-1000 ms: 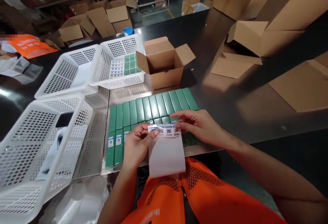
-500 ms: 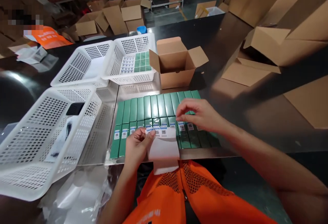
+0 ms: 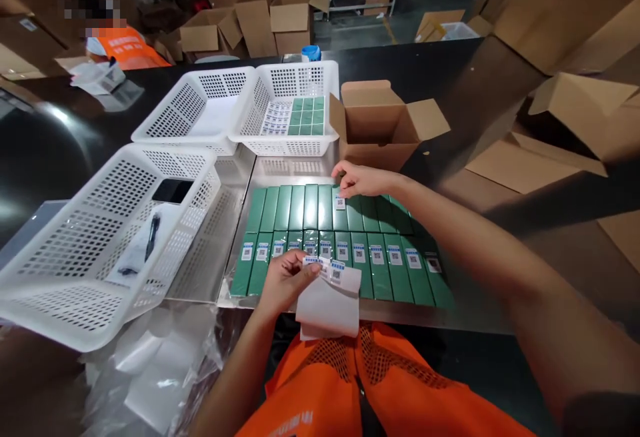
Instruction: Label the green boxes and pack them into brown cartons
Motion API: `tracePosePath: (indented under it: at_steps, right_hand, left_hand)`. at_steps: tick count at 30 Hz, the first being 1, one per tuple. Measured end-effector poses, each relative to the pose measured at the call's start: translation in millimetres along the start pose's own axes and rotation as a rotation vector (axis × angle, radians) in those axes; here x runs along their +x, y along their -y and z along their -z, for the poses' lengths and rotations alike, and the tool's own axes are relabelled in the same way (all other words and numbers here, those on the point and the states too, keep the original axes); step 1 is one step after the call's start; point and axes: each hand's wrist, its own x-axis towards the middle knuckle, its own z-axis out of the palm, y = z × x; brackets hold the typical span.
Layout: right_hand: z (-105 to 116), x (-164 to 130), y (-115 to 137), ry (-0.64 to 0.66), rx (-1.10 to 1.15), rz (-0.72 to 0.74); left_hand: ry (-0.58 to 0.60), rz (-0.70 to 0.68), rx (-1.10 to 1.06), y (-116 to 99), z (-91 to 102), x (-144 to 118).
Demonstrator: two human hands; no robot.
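Two rows of green boxes (image 3: 300, 207) lie side by side on a metal tray (image 3: 280, 174) in front of me. The near row carries white QR stickers; one far-row box has a sticker (image 3: 340, 202) too. My right hand (image 3: 363, 180) rests its fingertips on that far-row box, just above the sticker. My left hand (image 3: 285, 280) pinches a white backing sheet (image 3: 329, 300) with a few stickers along its top edge, held over the tray's near edge.
Three white perforated baskets: the near left one (image 3: 60, 277) holds a phone and pen, the far one (image 3: 293, 147) holds more green boxes. An open cardboard box (image 3: 385, 140) stands behind the tray. Plastic wrap lies bottom left. A person in orange (image 3: 125, 47) is far left.
My right hand moved from the sticker sheet out to the far row and pressed a sticker onto a box there. The camera view shifted left and up.
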Motion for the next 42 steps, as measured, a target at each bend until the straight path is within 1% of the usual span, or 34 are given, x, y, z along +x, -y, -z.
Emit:
tracePosePath:
  at_steps: [5,8,10,12,15,16,17,18,20,21,22,23,24,26,27,29,30,31,33,34,36,37,39,40,42]
  right_hand:
    - [-1.7,-0.3,-3.7,-0.047,-0.122,0.033]
    - [-7.9,-3.4,1.8,-0.096,-0.223,0.053]
    - [-12.9,-6.1,7.3,-0.131,-0.295,0.029]
    - [-17.1,-9.5,12.5,-0.218,-0.388,-0.021]
    - [-23.5,-18.1,18.9,-0.453,-0.518,-0.072]
    - [-27.0,-22.9,21.0,-0.509,-0.502,-0.074]
    - [-31.7,-28.9,23.3,-0.519,-0.440,-0.067]
    - [-37.7,-36.3,25.9,-0.470,-0.346,-0.052]
    - [-53.3,-54.5,31.5,-0.272,-0.155,0.002]
    - [-62.2,-64.7,34.4,-0.169,-0.101,0.034]
    - [-71.3,-75.0,37.3,-0.096,-0.087,0.067]
    - [-80.1,-84.9,40.1,-0.067,-0.101,0.092]
    - [-88.1,-94.1,42.8,-0.084,-0.132,0.118]
    - [-99.7,-109.0,48.0,-0.176,-0.204,0.208]
    - [-102.1,-114.1,50.4,-0.217,-0.226,0.272]
    - [-98.1,-118.2,53.6,-0.242,-0.197,0.379]
    - [-91.3,-116.7,53.8,-0.244,-0.147,0.394]
    - [-81.5,-112.7,52.6,-0.258,-0.082,0.374]
    - [-55.8,-98.0,45.2,-0.321,0.011,0.268]
    - [-41.7,-88.3,39.3,-0.353,0.013,0.203]
    - [-16.5,-67.8,25.2,-0.339,-0.088,0.060]
    - [-7.0,-58.5,18.1,-0.298,-0.142,-0.015]
    - [4.0,-44.3,6.1,-0.205,-0.205,-0.127]
    - [6.0,-39.6,1.6,-0.168,-0.211,-0.158]
    - [5.6,-34.4,-4.4,-0.140,-0.208,-0.182]
  left_hand:
    - [0.017,-0.008,0.000,1.6,2.8,1.8]
    - [0.024,-0.016,0.002,3.3,3.9,1.6]
    - [0.019,-0.018,0.008,3.7,3.9,1.2]
    - [0.008,-0.014,0.015,3.4,2.9,1.0]
    - [-0.011,-0.002,0.012,2.7,0.4,1.1]
    - [-0.019,-0.003,0.009,2.7,-0.5,1.2]
    - [-0.026,-0.006,0.009,2.7,-1.2,1.3]
    - [-0.033,-0.010,0.011,2.8,-1.7,1.4]
    - [-0.039,-0.015,0.019,3.2,-2.3,1.8]
    - [-0.037,-0.018,0.020,3.4,-2.4,2.1]
    - [-0.033,-0.021,0.022,3.5,-2.4,2.4]
    - [-0.026,-0.026,0.026,3.6,-2.4,2.8]
    - [-0.023,-0.031,0.034,3.6,-2.4,3.3]
    - [-0.023,-0.031,0.056,3.6,-2.5,4.2]
    - [-0.029,-0.027,0.066,3.8,-2.6,4.6]
    - [-0.045,-0.017,0.071,4.4,-2.8,5.2]
    - [-0.051,-0.014,0.071,5.0,-2.9,5.4]
    - [-0.054,-0.011,0.073,5.6,-3.0,5.4]
    - [-0.059,-0.012,0.081,6.7,-3.2,5.2]
    - [-0.062,-0.010,0.082,7.0,-3.4,4.9]
    - [-0.069,-0.006,0.076,7.1,-3.6,4.3]
    - [-0.073,-0.007,0.074,6.9,-3.7,4.0]
    - [-0.078,-0.018,0.076,6.3,-3.7,3.6]
    - [-0.077,-0.027,0.078,6.0,-3.5,3.5]
    - [-0.072,-0.036,0.076,5.6,-3.2,3.5]
